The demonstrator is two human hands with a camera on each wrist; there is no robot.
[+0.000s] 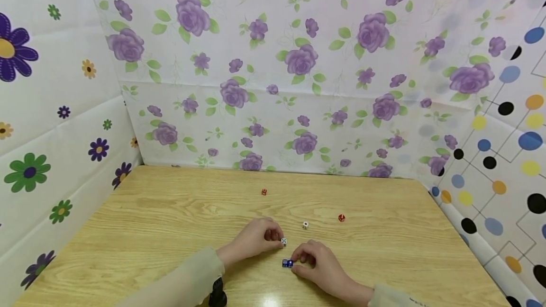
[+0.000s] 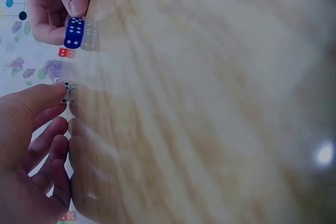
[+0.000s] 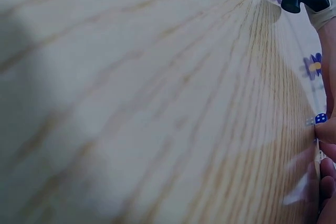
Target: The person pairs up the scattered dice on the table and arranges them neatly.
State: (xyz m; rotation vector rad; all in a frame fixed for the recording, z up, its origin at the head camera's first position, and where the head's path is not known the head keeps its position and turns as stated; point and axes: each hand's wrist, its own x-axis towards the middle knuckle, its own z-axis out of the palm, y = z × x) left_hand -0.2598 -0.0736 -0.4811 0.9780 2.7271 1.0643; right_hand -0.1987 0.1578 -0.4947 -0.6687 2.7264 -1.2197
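Note:
Near the middle of the table my left hand (image 1: 256,238) pinches a white die (image 1: 283,241) between thumb and finger, low at the wooden top. Just below and to the right, my right hand (image 1: 320,266) holds a blue die (image 1: 290,263) by thumb and fingertips. A second blue die (image 1: 284,263) sits against its left side. In the left wrist view the white die (image 2: 65,92) is partly covered by the thumb, and the blue dice (image 2: 74,32) line up as one. Only part of the right hand (image 3: 328,137) enters the right wrist view, at its edge.
Another white die (image 1: 305,225) lies beyond the right hand. One red die (image 1: 341,218) is to its right, and a second red die (image 1: 264,192) lies farther back. Patterned cloth walls (image 1: 273,84) border the wooden table (image 1: 170,212) on the back and sides.

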